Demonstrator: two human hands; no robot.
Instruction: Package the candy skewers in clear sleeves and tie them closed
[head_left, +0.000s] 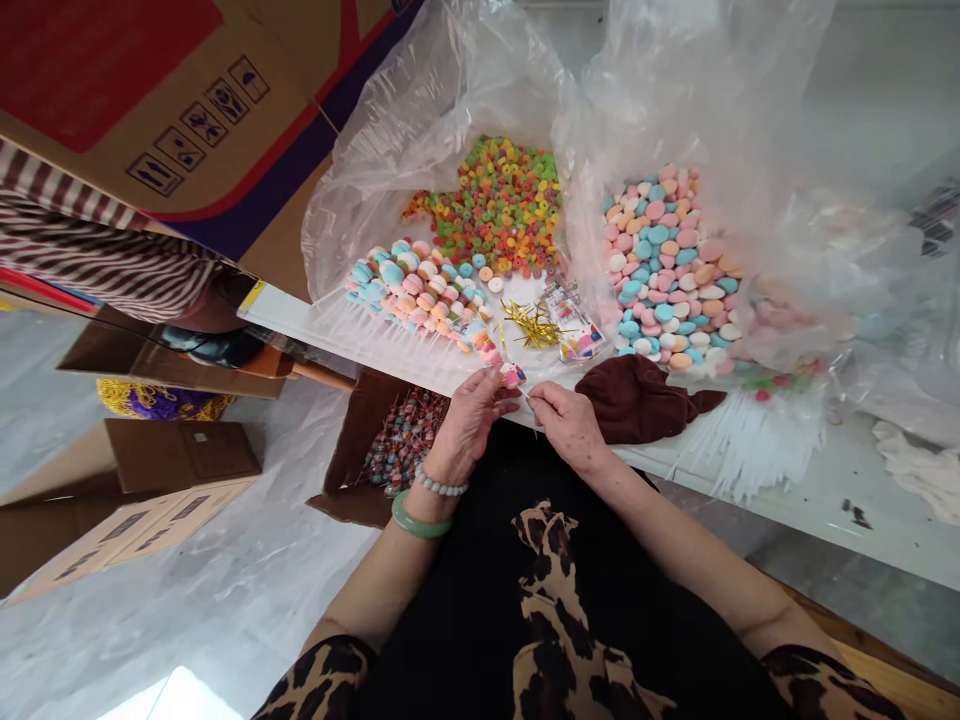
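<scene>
With the left hand (474, 412) we pinch a small pink printed piece (513, 375), and with the right hand (571, 422), just beside it, we grip a thin white stick (528, 397) at the front edge of the white table (825, 505). We locate both pieces in front of the gold twist ties (534, 325) and printed cards (579, 335), between the candy skewers (416, 285) on the left and the brown cloth (634, 398) on the right. Beyond these, we see gummy rings (510, 200) and pastel candies (675, 265) heaped on clear plastic.
</scene>
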